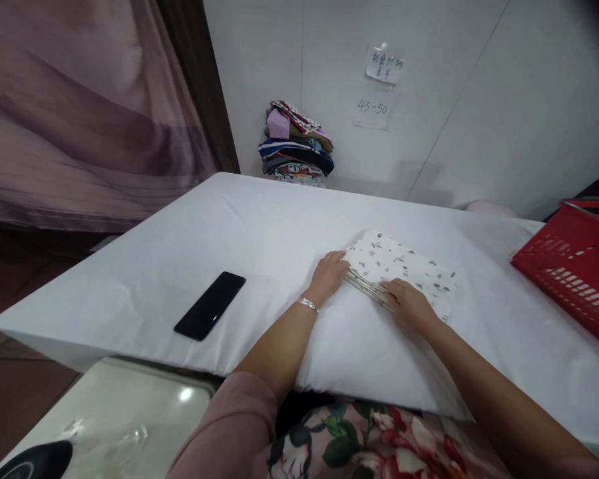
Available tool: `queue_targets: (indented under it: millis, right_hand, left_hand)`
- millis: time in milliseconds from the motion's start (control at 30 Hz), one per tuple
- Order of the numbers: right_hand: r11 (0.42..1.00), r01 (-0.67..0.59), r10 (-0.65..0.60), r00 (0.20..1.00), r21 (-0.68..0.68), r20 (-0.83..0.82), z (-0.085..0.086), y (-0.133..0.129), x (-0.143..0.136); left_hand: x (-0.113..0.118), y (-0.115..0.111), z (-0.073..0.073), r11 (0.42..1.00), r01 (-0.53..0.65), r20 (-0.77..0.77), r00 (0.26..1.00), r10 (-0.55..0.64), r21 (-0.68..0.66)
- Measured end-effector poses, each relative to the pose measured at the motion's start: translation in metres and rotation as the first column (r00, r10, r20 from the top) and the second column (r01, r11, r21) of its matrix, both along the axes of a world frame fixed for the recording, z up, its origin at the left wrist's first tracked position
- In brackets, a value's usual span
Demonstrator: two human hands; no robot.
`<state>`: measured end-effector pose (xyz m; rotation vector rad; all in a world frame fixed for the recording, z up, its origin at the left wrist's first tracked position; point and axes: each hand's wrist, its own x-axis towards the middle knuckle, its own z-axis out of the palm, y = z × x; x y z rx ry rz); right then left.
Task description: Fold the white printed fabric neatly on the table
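A white folded cloth (402, 263) printed with small dark motifs lies on the white-covered table, its layered folds facing me. My left hand (330, 271), with a silver bracelet at the wrist, grips the cloth's left corner, fingertips on the top layer. On the near folded edge, my right hand (404, 299) is closed, with the fingers on top; its thumb is mostly hidden. Both hands rest low against the table. Whether the cloth is a garment cannot be made out.
A black phone (209, 306) lies left on the table (274, 226). A red basket (574, 259) stands at the right edge. Behind the table's far edge is a stack of folded clothes (297, 143). Handwritten signs (374, 108) hang on the wall; a pink curtain (80, 120) hangs left.
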<state>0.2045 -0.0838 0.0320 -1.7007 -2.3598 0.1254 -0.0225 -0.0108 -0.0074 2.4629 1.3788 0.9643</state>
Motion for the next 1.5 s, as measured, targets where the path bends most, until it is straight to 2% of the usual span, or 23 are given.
queue_targets:
  millis: [233,833,1100,1333,1500]
  right_hand:
    - [0.999,0.015,-0.018,0.995,-0.031,-0.103,0.0,0.004,0.005]
    - [0.994,0.055,-0.071,0.981,-0.093,-0.182,0.005,0.007,0.002]
    - [0.985,0.1,-0.13,0.966,-0.14,-0.223,0.009,0.009,0.0]
    - [0.983,0.101,-0.132,0.969,-0.152,-0.209,0.009,0.016,0.0]
    - [0.987,0.106,-0.135,0.954,-0.123,-0.266,0.009,0.013,0.001]
  left_hand:
    - [0.0,0.003,-0.002,1.0,0.007,0.033,0.999,-0.007,-0.009]
    - [0.001,0.002,-0.001,0.999,0.018,0.082,0.997,-0.015,-0.037]
    - [0.008,-0.004,0.002,0.999,-0.028,0.128,0.991,0.025,0.025]
    - [0.016,-0.014,0.008,0.991,0.091,0.032,0.995,-0.095,0.1]
    - [0.017,-0.015,0.009,0.988,0.119,-0.025,0.993,-0.117,0.1]
